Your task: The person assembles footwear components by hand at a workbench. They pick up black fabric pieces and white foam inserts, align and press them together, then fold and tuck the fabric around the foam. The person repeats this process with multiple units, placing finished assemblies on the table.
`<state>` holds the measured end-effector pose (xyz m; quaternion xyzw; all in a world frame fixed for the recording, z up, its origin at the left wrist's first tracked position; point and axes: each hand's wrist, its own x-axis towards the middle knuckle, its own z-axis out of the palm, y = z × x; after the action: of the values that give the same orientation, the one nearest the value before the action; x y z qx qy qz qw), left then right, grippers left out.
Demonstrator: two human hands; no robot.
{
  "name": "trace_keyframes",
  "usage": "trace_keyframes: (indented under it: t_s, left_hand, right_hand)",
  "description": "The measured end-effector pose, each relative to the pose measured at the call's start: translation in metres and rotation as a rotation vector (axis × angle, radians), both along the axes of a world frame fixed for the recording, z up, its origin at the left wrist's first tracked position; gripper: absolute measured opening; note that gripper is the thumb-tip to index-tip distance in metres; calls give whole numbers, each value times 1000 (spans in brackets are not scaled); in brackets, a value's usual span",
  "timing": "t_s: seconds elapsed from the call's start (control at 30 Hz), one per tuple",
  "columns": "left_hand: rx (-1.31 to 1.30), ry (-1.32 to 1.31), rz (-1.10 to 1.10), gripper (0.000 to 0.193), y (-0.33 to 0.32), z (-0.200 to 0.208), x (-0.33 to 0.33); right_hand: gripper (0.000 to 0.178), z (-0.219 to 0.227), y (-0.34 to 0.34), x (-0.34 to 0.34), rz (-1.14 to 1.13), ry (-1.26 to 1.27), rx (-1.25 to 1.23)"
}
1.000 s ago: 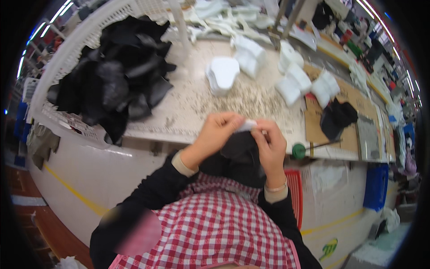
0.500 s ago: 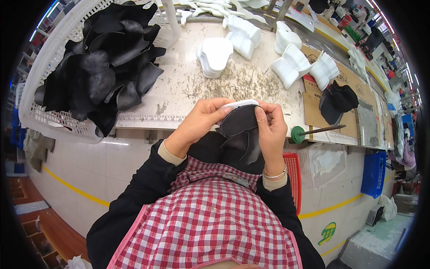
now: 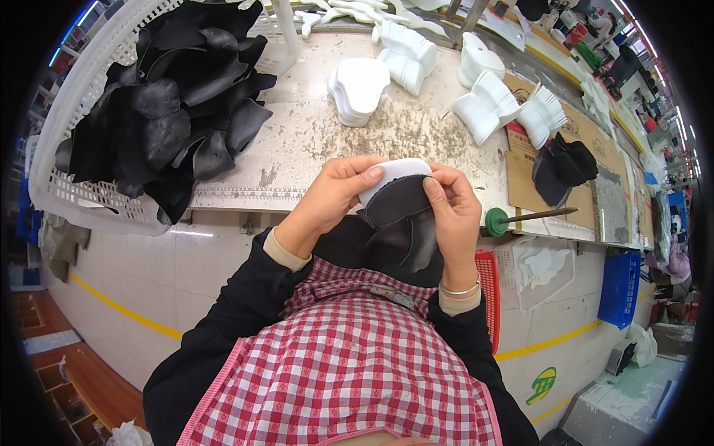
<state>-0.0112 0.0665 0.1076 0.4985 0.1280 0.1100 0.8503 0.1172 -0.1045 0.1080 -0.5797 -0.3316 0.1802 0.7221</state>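
Between my two hands, just past the near edge of the workbench, are a white, round-edged pad (image 3: 393, 173) and a black curved fabric piece (image 3: 396, 202) lying against it. My left hand (image 3: 333, 192) is closed, its thumb pressing the pad's left side. On the right edge, where pad and black piece meet, my right hand (image 3: 454, 209) pinches with thumb and fingers. The black piece's lower part hangs down in folds over my lap. Beyond my hands stands a stack of white pads (image 3: 358, 91) of a similar rounded outline.
A white plastic basket (image 3: 56, 160) heaped with black pieces (image 3: 160, 123) stands at left. More white pad stacks (image 3: 483, 108) lie at the far right, near folded black pieces (image 3: 563, 169) on cardboard. A green-handled spike tool (image 3: 497, 221) sits at the bench edge. Below are red (image 3: 487, 290) and blue baskets (image 3: 619, 290).
The white pad now shows much more of its face above the black piece's edge; before, only a thin strip showed. Both hands keep their hold, nearly in the same place.
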Motion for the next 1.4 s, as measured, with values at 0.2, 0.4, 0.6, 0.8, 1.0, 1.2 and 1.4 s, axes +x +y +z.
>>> trace_keyframes:
  t_s: [0.2,0.4,0.6,0.8,1.0,1.2,1.4]
  left_hand:
    - [36,-58,-78,41,2,6,-2]
    - [285,-162,24,52,-21,3,-2]
    - [595,-215,188,54,-29,-7,4]
    - [485,-313,318,39,-33,-11,6]
    - [372,-199,222,20,-24,-21,2]
    - [582,-238,359,11,-22,-25,7]
    - [747,-152,436,14,-27,-24,7]
  right_hand:
    - [15,-5,3,0,-119,-73,-46]
    - [14,-8,2,2,-221,-16,-52]
    - [11,-10,0,3,-229,28,-37]
    - [10,-12,-2,5,-200,108,23]
    - [12,-10,2,3,-189,-43,6]
    - [14,-7,1,1,-106,-42,-32]
    - [14,-16,0,0,-156,-38,-45]
